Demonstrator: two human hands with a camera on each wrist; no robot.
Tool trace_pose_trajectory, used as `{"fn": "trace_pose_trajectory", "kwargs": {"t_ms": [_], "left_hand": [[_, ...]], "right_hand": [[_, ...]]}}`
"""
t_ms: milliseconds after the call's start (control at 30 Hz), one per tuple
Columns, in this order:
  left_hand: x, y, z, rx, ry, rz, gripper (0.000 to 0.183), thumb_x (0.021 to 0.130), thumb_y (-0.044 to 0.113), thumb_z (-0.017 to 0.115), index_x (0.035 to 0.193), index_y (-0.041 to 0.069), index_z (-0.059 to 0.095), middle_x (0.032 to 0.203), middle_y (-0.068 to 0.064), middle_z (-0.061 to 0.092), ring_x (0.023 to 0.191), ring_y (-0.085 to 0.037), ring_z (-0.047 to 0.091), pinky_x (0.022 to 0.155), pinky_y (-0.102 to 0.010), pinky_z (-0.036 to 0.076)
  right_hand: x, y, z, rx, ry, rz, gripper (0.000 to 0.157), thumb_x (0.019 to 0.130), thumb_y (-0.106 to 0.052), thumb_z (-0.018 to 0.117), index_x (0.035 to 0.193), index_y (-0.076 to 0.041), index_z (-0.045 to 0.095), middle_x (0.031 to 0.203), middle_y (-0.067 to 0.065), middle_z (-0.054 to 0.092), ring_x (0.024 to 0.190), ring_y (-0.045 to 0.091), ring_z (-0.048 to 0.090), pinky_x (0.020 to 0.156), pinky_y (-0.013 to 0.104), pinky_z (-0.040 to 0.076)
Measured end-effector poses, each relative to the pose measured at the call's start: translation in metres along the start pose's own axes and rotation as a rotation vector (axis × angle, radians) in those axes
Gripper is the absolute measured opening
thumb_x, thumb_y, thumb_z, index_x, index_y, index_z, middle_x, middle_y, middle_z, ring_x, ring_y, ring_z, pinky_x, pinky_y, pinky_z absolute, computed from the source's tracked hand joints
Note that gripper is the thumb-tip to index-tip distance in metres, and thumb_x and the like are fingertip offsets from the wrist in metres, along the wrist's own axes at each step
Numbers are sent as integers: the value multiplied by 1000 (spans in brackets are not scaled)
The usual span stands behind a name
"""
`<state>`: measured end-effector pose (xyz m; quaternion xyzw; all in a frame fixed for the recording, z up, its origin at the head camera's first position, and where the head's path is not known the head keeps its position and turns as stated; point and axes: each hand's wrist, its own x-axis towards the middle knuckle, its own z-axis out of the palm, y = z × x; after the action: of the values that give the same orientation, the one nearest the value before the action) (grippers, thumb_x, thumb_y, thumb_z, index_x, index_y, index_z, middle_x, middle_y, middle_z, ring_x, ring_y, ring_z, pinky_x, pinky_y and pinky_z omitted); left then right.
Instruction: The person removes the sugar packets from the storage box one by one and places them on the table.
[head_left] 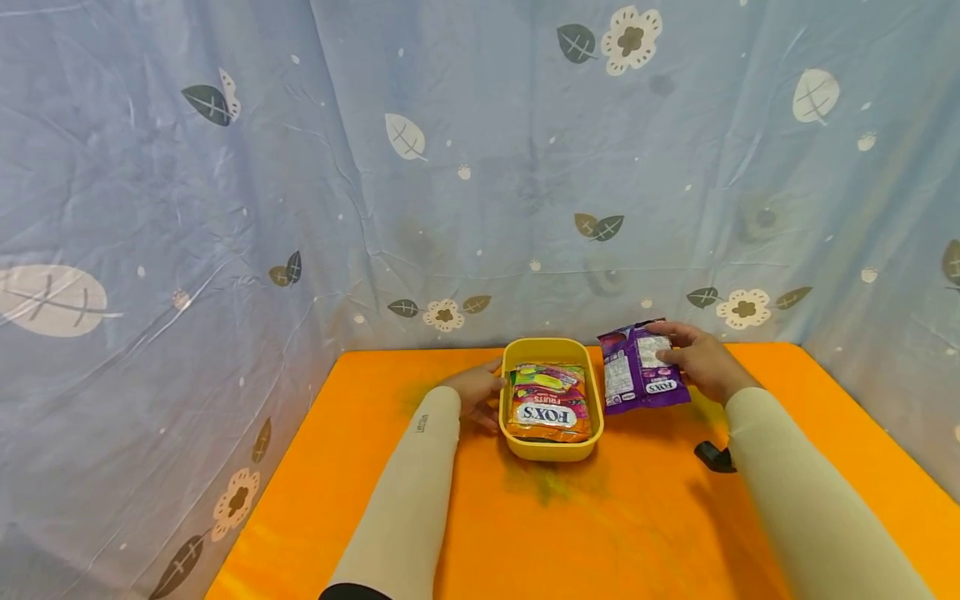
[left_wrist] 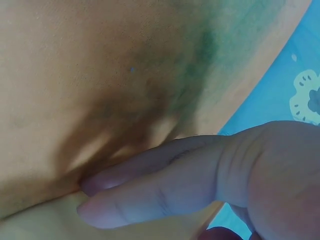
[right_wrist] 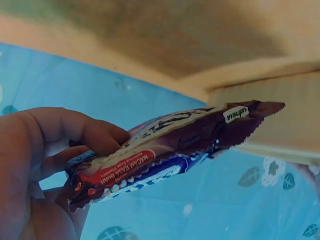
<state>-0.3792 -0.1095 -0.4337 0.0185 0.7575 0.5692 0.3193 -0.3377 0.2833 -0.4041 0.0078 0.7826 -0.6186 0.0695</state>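
Note:
A yellow rectangular container (head_left: 551,451) holds an orange FOX'S fruits candy bag (head_left: 550,404), lying flat with its lettering upside down in the head view. My left hand (head_left: 477,392) is at the container's left side. In the left wrist view its straight fingers (left_wrist: 150,195) lie along the container's pale outer wall (left_wrist: 55,220). To the right of the container, my right hand (head_left: 699,360) pinches a purple FOX'S candy bag (head_left: 639,375) by its right side, printed back showing. Seen from the right wrist, thumb and fingers hold one end of the purple bag (right_wrist: 150,150), edge-on.
The container stands on an orange tabletop (head_left: 570,533). A black object (head_left: 715,457) shows beside my right forearm. A light blue curtain (head_left: 525,192) with leaf and flower prints rises behind the table and along both sides.

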Motion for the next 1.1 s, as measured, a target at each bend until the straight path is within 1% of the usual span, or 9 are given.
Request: {"fn": "trace_pose_trajectory", "kwargs": {"t_ms": [233,367,467,533,633,733,833,933,1100], "left_hand": [[-4,0,0,7,-12,16,65,101,22,47,154,35,14,118,-15,56,77,-42,65,69,-55,54],[-8,0,1,10,-19,32,63,102,23,46,154,35,12,114,-16,57,76,-42,65,71,-55,54],[-12,2,3,13,-21,47,62,103,23,44,154,34,10,115,-16,56,76,-41,65,73,-56,53],[-15,4,4,17,-26,60,62,103,22,41,155,33,9,116,-16,56,76,-40,65,74,-57,52],[-18,7,6,14,-33,60,61,103,20,40,155,33,9,116,-16,57,74,-39,64,75,-58,51],[-18,9,7,19,-37,60,62,103,20,41,155,32,10,115,-17,58,70,-37,64,74,-58,51],[-18,8,6,23,-35,61,62,103,20,41,155,33,11,115,-17,57,69,-37,63,74,-58,51],[-17,7,6,15,-33,56,61,103,20,41,155,33,11,116,-17,57,71,-38,63,75,-58,51],[-16,5,6,9,-28,47,61,103,20,40,155,33,10,118,-15,56,73,-38,64,77,-58,50]], "right_hand": [[9,16,11,-65,-26,10,48,100,-12,51,146,-19,40,147,23,27,107,40,53,79,44,54],[13,22,14,-108,-18,29,49,100,-12,51,147,-19,40,145,24,28,107,40,52,79,43,55],[16,25,14,-136,-12,27,49,100,-11,50,147,-16,39,144,26,28,106,40,52,78,41,55],[17,27,15,-174,1,27,48,100,-11,49,147,-15,39,145,28,27,105,39,52,77,40,55],[17,31,15,-271,24,15,46,99,-11,49,145,-12,42,143,30,30,104,38,51,77,38,54],[16,35,13,-383,42,-3,46,97,-11,51,142,-10,46,139,32,34,104,39,48,82,42,51],[17,38,12,-433,47,-1,48,95,-10,52,142,-8,46,137,34,35,107,41,46,88,47,46],[17,41,11,-405,32,34,52,93,-8,53,144,-8,43,139,34,31,107,41,46,88,47,47],[17,44,10,-276,11,83,55,94,-3,51,147,-8,37,141,33,28,101,37,52,78,39,54]]}}
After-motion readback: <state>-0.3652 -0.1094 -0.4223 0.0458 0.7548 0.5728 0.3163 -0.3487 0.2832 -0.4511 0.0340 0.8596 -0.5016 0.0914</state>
